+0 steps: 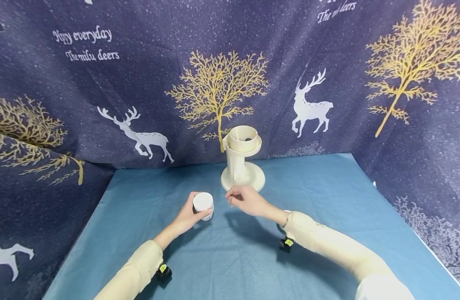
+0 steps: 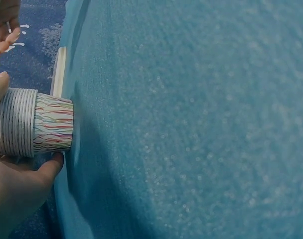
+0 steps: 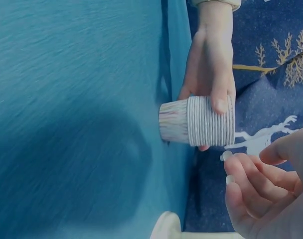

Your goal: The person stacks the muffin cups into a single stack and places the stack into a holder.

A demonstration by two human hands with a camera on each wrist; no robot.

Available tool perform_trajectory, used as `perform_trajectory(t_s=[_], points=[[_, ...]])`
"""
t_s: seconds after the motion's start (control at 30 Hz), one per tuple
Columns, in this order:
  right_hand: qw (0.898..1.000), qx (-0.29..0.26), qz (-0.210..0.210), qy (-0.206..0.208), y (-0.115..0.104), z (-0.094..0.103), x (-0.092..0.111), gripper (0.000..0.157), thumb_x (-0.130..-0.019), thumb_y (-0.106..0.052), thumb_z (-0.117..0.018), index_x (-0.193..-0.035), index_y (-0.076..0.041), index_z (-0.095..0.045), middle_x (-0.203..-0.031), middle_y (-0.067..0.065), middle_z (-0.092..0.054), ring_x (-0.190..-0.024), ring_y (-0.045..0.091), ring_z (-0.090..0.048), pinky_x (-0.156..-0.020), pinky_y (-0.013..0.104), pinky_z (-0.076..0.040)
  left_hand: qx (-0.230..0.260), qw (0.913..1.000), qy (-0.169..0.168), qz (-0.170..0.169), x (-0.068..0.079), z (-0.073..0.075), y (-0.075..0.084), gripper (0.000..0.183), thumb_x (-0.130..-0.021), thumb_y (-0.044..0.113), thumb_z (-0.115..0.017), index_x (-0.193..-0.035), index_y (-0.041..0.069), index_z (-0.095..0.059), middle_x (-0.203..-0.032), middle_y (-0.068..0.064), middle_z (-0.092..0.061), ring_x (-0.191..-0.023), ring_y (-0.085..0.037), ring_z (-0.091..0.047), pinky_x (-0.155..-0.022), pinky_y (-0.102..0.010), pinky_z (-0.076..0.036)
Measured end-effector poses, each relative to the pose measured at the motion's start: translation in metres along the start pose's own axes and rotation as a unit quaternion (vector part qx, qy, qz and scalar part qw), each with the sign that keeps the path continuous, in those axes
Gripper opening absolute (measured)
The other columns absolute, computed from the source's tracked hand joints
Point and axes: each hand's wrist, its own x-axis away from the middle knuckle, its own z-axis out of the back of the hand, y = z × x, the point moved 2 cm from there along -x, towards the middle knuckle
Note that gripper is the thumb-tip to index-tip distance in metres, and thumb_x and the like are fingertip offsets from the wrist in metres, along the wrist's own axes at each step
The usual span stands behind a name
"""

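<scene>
My left hand (image 1: 186, 216) holds a nested stack of paper cups (image 1: 203, 202) close over the blue cloth. The stack stands upright, its ridged rims bunched at the top; coloured wavy lines mark the lowest cup (image 2: 54, 123) in the left wrist view. Thumb and fingers wrap around its sides. To the right of the stack, my right hand (image 1: 247, 200) hovers in front of a cream stand with its fingers loosely bent and nothing in them. That stand (image 1: 236, 166) has a round base and a ring-shaped top holder.
A blue cloth (image 1: 222, 262) covers the table. Behind it and at both sides hangs a dark blue curtain (image 1: 147, 83) with deer and golden trees. Small black devices (image 1: 164, 273) sit below both wrists.
</scene>
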Motion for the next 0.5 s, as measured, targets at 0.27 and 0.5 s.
perform_trajectory(t_s=[0.27,0.5], points=[[1.000,-0.006,-0.024,0.000,0.015,0.013,0.015,0.017,-0.096,-0.009,-0.053,-0.099,-0.008,-0.069,-0.087,0.015,-0.071,-0.079,0.033,-0.069,-0.065,0.021,-0.049,-0.006,0.9999,0.001,0.010,0.008,-0.002,0.016,0.060,-0.087,0.013,-0.072,-0.135,0.003,-0.037,-0.132,-0.022,-0.049,-0.120,-0.035,-0.052,-0.096,-0.045,-0.045],[0.999,0.013,-0.036,0.009,0.028,0.027,0.024,0.015,-0.097,-0.013,-0.054,-0.099,-0.012,-0.069,-0.088,0.012,-0.072,-0.081,0.028,-0.070,-0.066,0.023,-0.050,-0.006,0.9999,-0.009,0.010,0.017,0.002,0.040,0.058,-0.088,0.011,-0.070,-0.134,0.000,-0.037,-0.132,-0.023,-0.049,-0.120,-0.035,-0.052,-0.096,-0.044,-0.045]])
